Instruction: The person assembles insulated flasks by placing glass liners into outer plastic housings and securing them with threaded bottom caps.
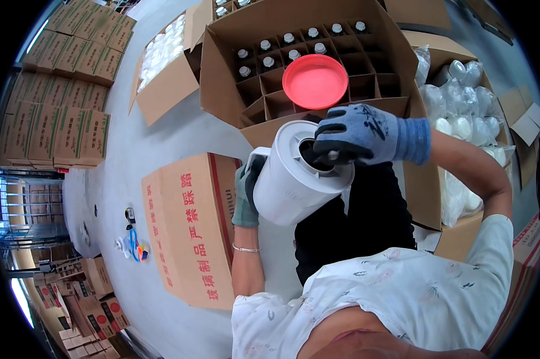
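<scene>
Squarely between two gloved hands, a white jug (291, 194) leans in front of dark trousers (374, 203) as I look on from my remote station. Its long axis runs from a near-left base to a far-right mouth. The left hand (246, 194) grasps it at the handle side; the right hand (368, 134), nearer the opening, bends its fingers into the mouth, though I cannot tell whether they pinch anything. I judge the next move hinges on that mouth-to-right-hand line. Farther off, a round red dish (315, 82) lies over a divided carton (225, 78).
</scene>
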Tool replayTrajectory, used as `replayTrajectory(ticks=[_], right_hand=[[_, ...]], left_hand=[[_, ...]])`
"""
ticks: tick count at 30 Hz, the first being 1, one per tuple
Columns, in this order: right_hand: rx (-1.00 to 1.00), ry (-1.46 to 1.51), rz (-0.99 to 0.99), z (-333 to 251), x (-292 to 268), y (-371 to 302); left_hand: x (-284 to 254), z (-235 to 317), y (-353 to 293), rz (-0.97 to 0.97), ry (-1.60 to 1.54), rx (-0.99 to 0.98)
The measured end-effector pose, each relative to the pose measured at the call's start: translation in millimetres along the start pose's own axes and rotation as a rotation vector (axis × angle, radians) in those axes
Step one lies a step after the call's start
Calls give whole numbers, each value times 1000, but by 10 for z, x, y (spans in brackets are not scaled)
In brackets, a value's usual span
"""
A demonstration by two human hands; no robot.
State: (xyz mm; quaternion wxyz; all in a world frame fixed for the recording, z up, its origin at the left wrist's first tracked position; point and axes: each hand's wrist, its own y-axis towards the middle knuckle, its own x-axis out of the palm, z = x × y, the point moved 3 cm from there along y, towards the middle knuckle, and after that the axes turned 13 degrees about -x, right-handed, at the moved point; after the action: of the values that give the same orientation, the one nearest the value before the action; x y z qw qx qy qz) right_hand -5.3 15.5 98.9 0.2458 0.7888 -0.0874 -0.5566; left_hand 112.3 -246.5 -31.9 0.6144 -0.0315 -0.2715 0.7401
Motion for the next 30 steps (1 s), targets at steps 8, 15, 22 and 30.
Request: replayTrajectory(ticks=[8, 15, 22, 30], right_hand=[[1142, 1091, 318, 138, 594, -582], [596, 849, 642, 151, 6, -580], [-143, -81, 140, -74, -83, -34], [-114, 9, 37, -73, 40, -19]], left_hand=[[724, 825, -651, 430, 872, 944], [-221, 10, -27, 242, 90, 261], [-30, -106, 8, 35, -26, 115], [86, -91, -10, -142, -80, 36]])
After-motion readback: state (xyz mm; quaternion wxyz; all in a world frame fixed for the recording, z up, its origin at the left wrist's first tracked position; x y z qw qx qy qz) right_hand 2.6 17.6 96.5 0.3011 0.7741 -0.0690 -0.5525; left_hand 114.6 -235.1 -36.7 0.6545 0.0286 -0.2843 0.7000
